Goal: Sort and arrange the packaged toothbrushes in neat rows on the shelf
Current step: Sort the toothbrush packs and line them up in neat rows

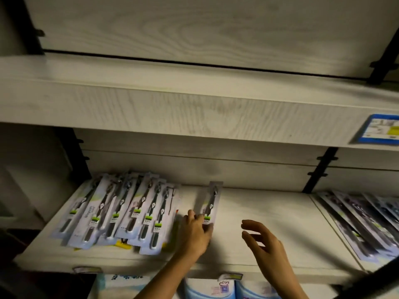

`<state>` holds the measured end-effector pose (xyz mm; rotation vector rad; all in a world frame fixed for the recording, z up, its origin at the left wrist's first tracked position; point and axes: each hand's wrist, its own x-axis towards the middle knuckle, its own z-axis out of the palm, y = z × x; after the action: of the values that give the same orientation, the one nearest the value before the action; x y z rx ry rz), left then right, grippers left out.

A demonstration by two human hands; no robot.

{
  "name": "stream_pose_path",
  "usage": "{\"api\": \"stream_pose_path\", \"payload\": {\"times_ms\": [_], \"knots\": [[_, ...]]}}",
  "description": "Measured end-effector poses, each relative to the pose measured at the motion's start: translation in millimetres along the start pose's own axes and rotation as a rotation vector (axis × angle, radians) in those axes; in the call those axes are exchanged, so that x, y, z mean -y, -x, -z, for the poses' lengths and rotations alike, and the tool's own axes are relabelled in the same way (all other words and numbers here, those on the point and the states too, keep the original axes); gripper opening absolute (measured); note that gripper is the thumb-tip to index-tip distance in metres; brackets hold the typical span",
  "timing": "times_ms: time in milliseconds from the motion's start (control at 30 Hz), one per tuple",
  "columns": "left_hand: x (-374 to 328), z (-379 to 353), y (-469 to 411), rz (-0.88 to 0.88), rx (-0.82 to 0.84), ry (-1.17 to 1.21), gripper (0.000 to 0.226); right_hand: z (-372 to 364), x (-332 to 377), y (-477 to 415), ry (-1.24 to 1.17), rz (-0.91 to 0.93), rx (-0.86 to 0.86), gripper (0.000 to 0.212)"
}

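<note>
The left hand [196, 231] pinches the lone toothbrush pack [211, 201], hiding its lower end. Right of the pack, the right hand [263, 240] hovers, loosely spread and empty. Left of it lies an overlapping pile [121, 210] with blurred labels.

Fittings and stock around the display

A pale wood-grain upper shelf [172, 108] carries a blue-edged label [382, 129] at its right end. Black uprights stand at the left [71, 152] and right [319, 169] of the wood-grain back panel [194, 160]. Along the bottom edge of the view, blue-and-white packs [209, 288], perhaps tissues, sit behind a small blurred tag [230, 276]; another tag [87, 270] hangs further left.
</note>
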<state>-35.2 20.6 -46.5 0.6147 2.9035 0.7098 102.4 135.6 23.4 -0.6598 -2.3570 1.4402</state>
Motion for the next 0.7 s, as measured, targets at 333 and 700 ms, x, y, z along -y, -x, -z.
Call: {"api": "stream_pose_path", "payload": {"times_ms": [333, 700], "knots": [[22.1, 66.4, 83.2, -0.256, -0.092, 0.157, 0.034, -70.4, 33.9, 0.0, -0.437, -0.148, 0.262, 0.013], [115.5, 111.0, 12.5, 0.183, -0.155, -0.304, 0.045, -85.9, 35.2, -6.5, -0.495, -0.132, 0.268, 0.02]]}}
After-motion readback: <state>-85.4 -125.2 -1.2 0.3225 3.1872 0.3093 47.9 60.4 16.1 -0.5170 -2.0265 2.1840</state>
